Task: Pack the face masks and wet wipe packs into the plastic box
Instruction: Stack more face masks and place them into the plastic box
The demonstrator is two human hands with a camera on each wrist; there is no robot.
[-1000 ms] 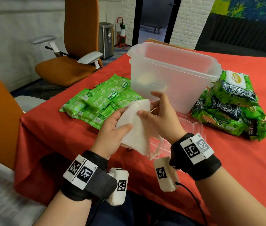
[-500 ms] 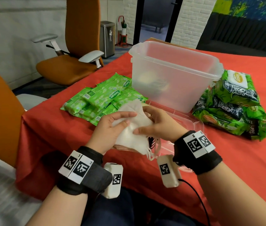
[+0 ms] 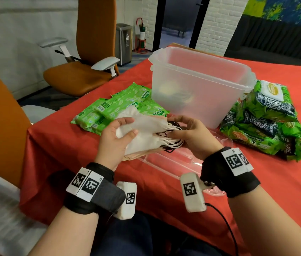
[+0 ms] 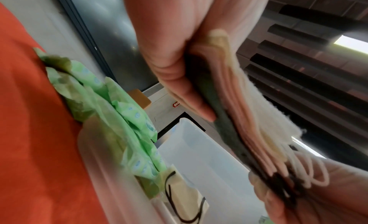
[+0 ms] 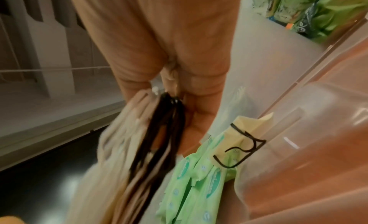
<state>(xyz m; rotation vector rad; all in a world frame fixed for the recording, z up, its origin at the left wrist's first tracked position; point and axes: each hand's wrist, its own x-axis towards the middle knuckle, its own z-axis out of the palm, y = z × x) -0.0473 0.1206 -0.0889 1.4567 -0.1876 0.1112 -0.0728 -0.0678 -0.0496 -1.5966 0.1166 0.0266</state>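
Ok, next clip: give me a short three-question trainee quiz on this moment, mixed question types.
1. True or false: the stack of face masks is already inside the plastic box.
2. Which hand pinches the ear loops at the end of the stack? A) left hand B) right hand
3. Fill in: the light green wet wipe packs lie to the ___ of the box in the head view.

Key
1. False: both hands hold the stack in front of the box, above the clear lid.
2. B: the left hand's grip is on the mask bodies.
3. Left; the dark green packs lie to the right.
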